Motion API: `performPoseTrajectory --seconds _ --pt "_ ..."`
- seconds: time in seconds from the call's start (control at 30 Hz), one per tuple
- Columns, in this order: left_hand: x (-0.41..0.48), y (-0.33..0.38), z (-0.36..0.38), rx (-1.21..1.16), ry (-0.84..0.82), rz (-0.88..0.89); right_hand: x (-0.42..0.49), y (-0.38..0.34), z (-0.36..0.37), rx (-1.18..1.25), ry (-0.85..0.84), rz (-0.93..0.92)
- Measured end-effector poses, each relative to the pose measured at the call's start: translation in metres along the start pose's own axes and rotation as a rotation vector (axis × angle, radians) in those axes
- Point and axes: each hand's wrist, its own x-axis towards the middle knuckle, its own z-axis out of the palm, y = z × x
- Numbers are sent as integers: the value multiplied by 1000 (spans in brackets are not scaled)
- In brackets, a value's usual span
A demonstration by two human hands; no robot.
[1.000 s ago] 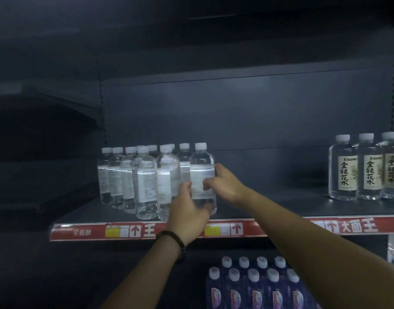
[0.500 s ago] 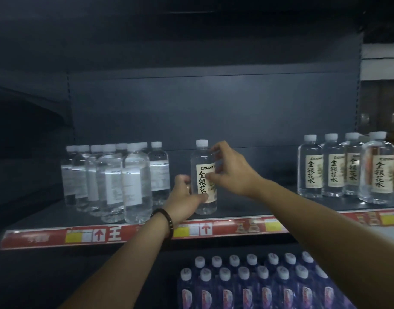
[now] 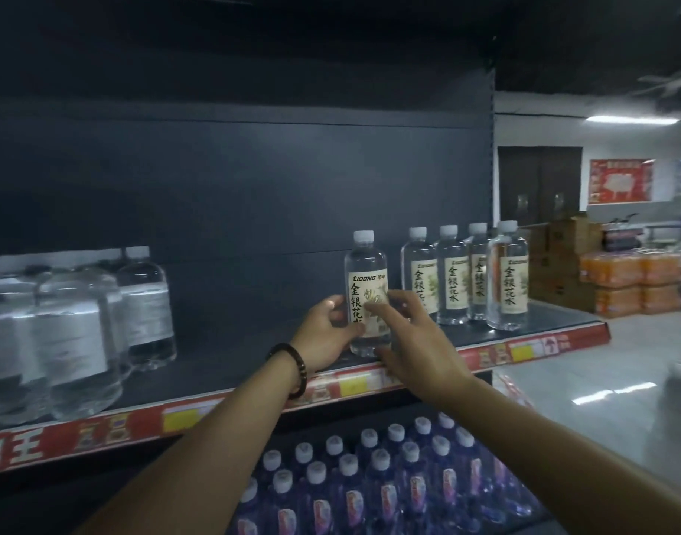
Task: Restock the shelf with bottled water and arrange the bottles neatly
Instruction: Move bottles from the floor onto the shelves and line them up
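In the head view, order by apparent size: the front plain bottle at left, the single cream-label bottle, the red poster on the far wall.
1. front plain bottle, nearest the camera, so true size is unsure.
2. single cream-label bottle.
3. red poster, far away.

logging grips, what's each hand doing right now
Left hand: holding the labelled bottle.
Right hand: open, straight fingers touching that bottle.

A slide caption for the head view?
The left hand grips and the right hand touches a labelled bottle on the shelf beside four matching bottles.
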Motion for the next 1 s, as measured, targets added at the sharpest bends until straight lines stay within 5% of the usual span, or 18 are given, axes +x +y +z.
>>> performPoseTrajectory --seconds 0.47,1.0 --pt "52 23 136 44 34 40 -41 99 -41 -69 58 266" --pt "77 28 169 80 69 17 -45 119 -50 -76 -36 330"
